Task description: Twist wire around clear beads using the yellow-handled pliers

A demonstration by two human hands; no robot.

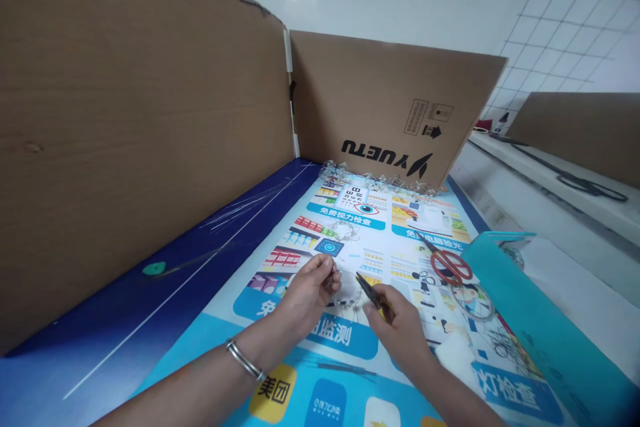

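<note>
The left hand [310, 290] pinches a thin wire piece [334, 273] just beside the tips of the small pliers [369, 289] gripped in the right hand [397, 327], where a slipping grip could drop or bend the wire.

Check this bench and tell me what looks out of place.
The cardboard panel behind the poster stands upside down, its YUETU print inverted. A shiny tangle of scraps lies heaped along the poster's far edge.

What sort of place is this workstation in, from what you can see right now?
Probably an improvised small-parts workbench: a printed eye-test poster covers the table, flattened cardboard boxes screen it off, and red-handled scissors lie on it.
</note>
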